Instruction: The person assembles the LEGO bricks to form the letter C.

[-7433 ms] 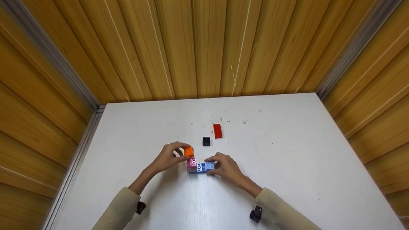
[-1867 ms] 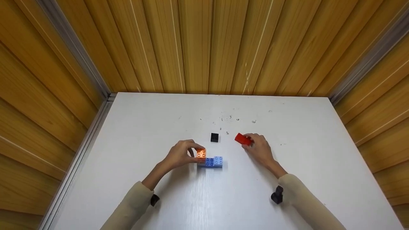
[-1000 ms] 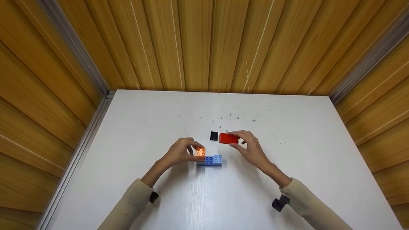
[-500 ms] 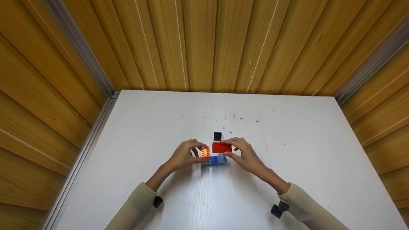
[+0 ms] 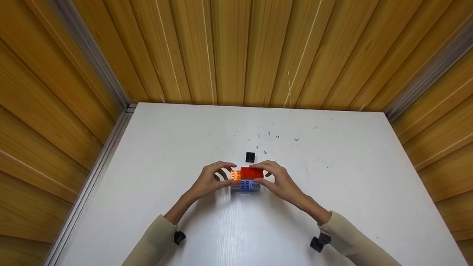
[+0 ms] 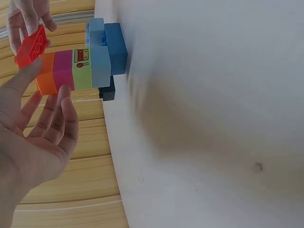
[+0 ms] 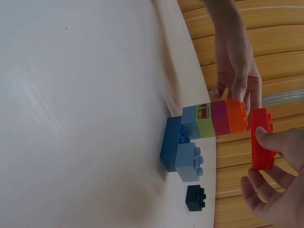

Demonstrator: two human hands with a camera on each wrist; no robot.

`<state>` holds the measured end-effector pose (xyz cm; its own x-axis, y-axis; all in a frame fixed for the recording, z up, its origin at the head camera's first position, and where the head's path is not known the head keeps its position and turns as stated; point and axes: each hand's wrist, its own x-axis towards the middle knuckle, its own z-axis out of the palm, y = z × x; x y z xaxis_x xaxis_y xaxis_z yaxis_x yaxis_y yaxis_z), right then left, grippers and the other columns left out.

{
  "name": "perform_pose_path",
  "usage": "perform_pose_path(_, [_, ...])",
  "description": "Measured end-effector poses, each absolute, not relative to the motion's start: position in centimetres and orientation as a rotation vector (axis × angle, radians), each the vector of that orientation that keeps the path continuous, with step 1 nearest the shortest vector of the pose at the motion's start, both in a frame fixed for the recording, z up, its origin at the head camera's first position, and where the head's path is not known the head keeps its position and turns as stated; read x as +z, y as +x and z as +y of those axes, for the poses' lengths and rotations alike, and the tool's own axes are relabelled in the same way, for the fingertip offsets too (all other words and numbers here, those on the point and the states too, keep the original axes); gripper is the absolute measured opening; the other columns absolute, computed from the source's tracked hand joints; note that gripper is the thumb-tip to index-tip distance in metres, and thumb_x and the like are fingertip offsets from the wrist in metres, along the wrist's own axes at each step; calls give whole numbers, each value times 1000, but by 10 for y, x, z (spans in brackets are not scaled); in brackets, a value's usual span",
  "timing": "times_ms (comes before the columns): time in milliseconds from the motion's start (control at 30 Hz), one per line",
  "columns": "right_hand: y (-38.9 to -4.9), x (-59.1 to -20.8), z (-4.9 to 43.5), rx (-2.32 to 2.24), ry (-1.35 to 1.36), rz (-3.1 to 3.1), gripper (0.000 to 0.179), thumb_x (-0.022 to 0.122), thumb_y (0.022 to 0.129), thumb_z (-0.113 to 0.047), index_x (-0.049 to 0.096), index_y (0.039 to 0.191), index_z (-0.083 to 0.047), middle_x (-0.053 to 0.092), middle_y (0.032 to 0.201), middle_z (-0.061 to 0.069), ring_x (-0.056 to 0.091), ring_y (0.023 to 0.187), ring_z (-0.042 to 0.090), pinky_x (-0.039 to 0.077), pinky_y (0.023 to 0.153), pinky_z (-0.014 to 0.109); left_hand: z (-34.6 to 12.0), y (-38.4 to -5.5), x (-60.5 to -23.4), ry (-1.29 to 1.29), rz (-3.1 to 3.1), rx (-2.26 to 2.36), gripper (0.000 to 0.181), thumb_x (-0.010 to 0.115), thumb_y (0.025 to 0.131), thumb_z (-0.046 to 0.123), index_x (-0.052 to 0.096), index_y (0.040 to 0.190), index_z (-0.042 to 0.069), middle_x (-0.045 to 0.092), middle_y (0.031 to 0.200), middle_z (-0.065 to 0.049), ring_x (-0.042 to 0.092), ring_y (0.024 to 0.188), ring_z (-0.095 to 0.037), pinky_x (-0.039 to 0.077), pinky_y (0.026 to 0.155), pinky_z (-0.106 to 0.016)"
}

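Note:
A tower of toy building bricks stands on a long blue brick (image 7: 170, 145): light blue, then a printed lime green brick (image 6: 81, 69), a magenta brick (image 6: 62, 67) and an orange brick (image 5: 235, 175) on top. A second light blue brick (image 7: 188, 162) sits on the blue base's other end. My left hand (image 5: 207, 181) holds the orange brick at the tower's top between thumb and fingers. My right hand (image 5: 279, 181) pinches a red brick (image 5: 252, 173) by its long sides, up beside the orange one; the right wrist view shows a narrow gap between them.
A small black brick (image 5: 250, 157) lies on the white table (image 5: 177, 136), just behind the tower. Small dark marks (image 5: 269, 135) dot the surface further back. Wood-look panel walls (image 5: 229, 55) border the back and both sides.
Earlier the orange brick was set on the magenta one. The right hand took the red brick from the table and carried it left, up to the tower's top. The left hand stayed at the tower.

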<state>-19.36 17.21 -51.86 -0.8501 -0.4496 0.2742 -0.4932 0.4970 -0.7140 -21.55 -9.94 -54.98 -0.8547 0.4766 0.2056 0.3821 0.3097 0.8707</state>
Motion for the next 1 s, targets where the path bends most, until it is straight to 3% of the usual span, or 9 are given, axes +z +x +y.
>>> perform_pose_path(167, [-198,-522,168,1330,884,-2629,42,80,87,-13,71,128,-16,73,119,5,64,105,23,59,81,36,-100,-216,-551,821,2472,1623,40,85,84,24,73,120,12,73,113,-7,69,85,-17,60,75,-33])
perform_pose_path(367, [-202,-522,166,1284,950,-2587,38,80,88,-15,74,125,-15,73,114,5,62,105,21,58,80,40,-100,-217,-553,854,2447,1644,38,84,85,18,73,120,10,74,113,-9,70,87,-27,61,81,-41])
perform_pose_path(467, [-203,-519,166,1219,986,-2606,38,80,88,-14,74,125,-15,71,114,5,62,105,21,57,81,40,-100,-217,-552,836,2442,1645,38,84,84,17,73,120,9,74,113,-10,70,90,-31,61,80,-38])
perform_pose_path(667, [-204,-509,167,1021,1082,-2660,41,80,88,-12,73,128,-15,68,117,7,62,109,23,57,89,36,-99,-218,-551,821,2471,1616,37,84,85,20,73,119,10,74,113,-9,70,87,-24,60,77,-33])
perform_pose_path(1000, [-209,-508,168,1080,1133,-2687,41,80,86,-9,73,127,-10,69,110,10,62,98,23,57,76,28,-99,-217,-552,794,2464,1630,37,85,84,21,74,118,10,74,112,-10,71,86,-23,60,77,-34])
